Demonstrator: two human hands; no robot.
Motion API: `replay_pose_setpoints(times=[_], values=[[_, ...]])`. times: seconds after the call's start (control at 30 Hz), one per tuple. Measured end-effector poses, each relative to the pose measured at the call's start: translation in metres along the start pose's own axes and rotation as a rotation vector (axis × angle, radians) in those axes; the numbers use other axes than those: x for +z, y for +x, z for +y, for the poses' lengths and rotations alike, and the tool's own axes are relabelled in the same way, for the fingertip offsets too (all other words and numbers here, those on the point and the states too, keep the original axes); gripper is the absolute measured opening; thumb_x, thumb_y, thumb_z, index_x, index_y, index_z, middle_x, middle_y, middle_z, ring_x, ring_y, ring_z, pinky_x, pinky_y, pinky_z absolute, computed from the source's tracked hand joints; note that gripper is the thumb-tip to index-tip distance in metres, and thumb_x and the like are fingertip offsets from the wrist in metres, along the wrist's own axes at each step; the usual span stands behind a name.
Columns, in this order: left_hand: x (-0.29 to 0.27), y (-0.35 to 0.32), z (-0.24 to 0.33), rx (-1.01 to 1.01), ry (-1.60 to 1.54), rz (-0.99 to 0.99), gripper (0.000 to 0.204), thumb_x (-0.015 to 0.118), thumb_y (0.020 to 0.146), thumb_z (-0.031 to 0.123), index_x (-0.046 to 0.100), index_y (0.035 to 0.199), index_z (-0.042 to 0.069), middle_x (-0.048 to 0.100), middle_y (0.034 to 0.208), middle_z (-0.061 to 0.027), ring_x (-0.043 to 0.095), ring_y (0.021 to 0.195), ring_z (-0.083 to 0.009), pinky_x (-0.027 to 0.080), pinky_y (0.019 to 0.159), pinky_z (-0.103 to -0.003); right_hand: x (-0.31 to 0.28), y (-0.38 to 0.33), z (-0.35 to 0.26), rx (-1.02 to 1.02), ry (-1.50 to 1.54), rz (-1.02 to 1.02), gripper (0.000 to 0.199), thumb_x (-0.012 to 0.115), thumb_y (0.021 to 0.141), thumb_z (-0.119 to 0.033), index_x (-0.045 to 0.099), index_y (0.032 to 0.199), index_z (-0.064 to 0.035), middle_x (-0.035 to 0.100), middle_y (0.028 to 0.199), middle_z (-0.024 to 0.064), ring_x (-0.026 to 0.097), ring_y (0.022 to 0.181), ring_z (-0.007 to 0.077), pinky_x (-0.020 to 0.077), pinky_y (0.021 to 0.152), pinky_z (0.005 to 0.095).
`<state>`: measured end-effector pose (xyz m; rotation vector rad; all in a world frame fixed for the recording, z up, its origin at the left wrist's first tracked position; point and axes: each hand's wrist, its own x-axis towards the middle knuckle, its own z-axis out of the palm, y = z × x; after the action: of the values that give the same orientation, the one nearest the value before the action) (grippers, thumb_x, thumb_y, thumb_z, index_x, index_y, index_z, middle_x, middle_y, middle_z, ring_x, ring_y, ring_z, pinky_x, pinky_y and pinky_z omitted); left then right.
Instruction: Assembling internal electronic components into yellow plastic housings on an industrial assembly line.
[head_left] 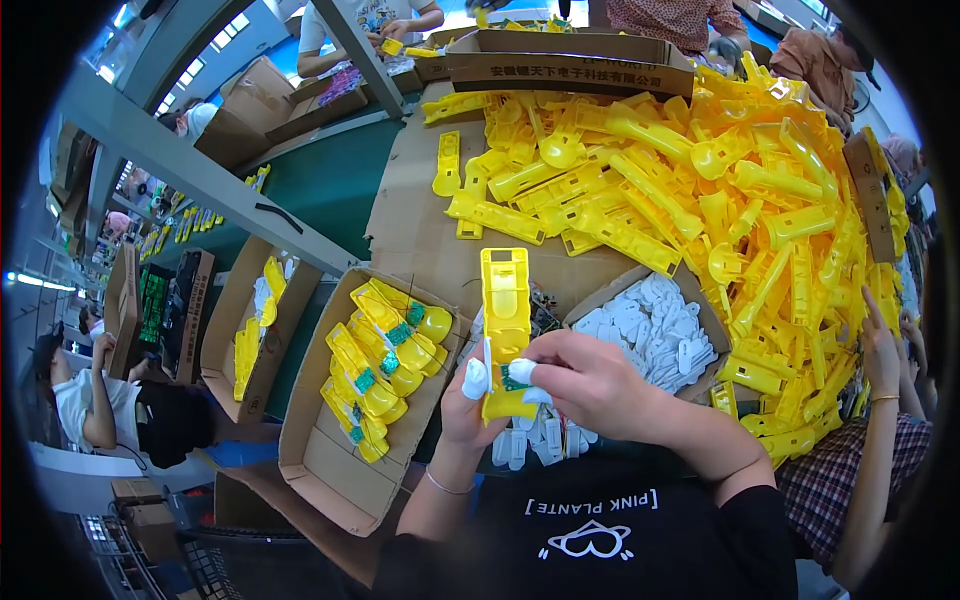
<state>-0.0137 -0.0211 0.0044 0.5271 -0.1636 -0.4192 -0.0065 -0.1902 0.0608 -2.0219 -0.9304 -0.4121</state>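
My left hand (pixel 466 405) grips the lower part of a long yellow plastic housing (pixel 506 290), which stands upright in front of me with its open inner side in view. A small green circuit board (pixel 513 380) sits at the housing's lower part. Fingers of my right hand (pixel 595 388) are closed at that board, with a white finger cot on a fingertip; the left thumb wears one too. To the left, a cardboard tray (pixel 330 490) holds several yellow housings with green boards (pixel 375 370) in them. White plastic pieces (pixel 650 335) fill a box just right of my hands.
A large heap of yellow housings (pixel 640 150) covers the table's right and far side. More white pieces (pixel 540 440) lie close to my body. A cardboard box (pixel 570 65) stands at the far edge, beside a green conveyor belt (pixel 330 180). Co-workers sit around, one hand (pixel 882 345) near the heap.
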Motion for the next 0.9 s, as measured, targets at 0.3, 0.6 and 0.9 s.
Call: replay_pose_setpoints(times=[0.3,0.6,0.9], values=[[-0.008,-0.003,-0.012,0.064,-0.069,0.057,0.046,0.036,0.093,0.032,0.037,0.127,0.002,0.048,0.121,-0.0132,0.050,0.110,-0.0258,0.039,0.095,-0.039,0.007,0.004,-0.011,0.051,-0.083,-0.082,0.015,0.060,0.072,-0.004,0.056,0.085,0.0026,0.052,0.087,0.0134,0.056,0.068,0.0227,0.0482,0.056,0.0303],[-0.009,-0.003,-0.011,0.051,-0.043,0.013,0.045,0.033,0.093,0.032,0.038,0.126,0.002,0.049,0.120,-0.0124,0.049,0.110,-0.0245,0.039,0.095,-0.037,0.013,0.003,-0.010,0.001,-0.079,-0.047,0.014,0.059,0.071,-0.003,0.056,0.083,0.0030,0.051,0.085,0.0123,0.055,0.068,0.0227,0.0480,0.054,0.0300],[0.004,-0.006,-0.015,0.121,0.151,0.129,0.055,0.039,0.091,0.040,0.029,0.132,0.005,0.046,0.121,-0.0110,0.049,0.109,-0.0221,0.039,0.093,-0.036,0.018,0.001,-0.004,-0.061,-0.139,0.104,0.019,0.063,0.061,-0.002,0.059,0.080,0.0012,0.053,0.081,0.0094,0.054,0.065,0.0196,0.0467,0.052,0.0272]])
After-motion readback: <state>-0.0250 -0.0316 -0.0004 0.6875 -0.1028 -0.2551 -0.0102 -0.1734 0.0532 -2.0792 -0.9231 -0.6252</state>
